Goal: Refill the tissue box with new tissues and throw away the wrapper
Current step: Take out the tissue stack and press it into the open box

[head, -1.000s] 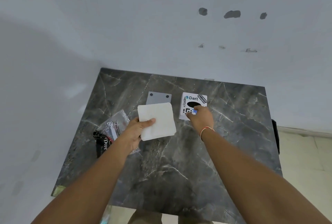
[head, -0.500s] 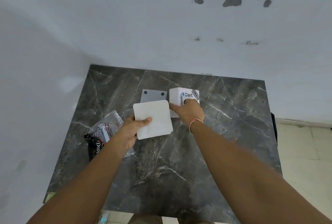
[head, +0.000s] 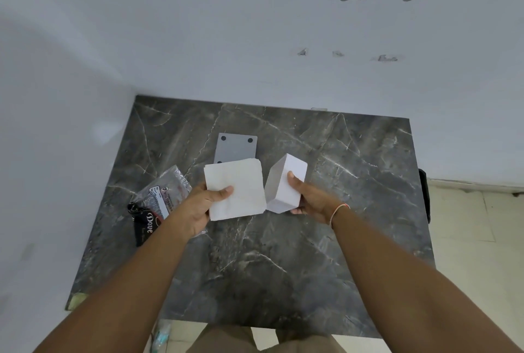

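bare marble table (head: 326, 239) right and near, wrapper (head: 161, 199) left, grey plate (head: 236, 148) behind

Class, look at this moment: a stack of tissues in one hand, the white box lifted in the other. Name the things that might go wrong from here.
1. The left hand pinches the tissue stack only at one corner, so loose sheets may fan out or slip.
2. The right hand holds the tissue box tilted in the air; lining up the stack one-handed may crumple it.
3. The wrapper lies near the table's left edge, where the left forearm might brush it off.
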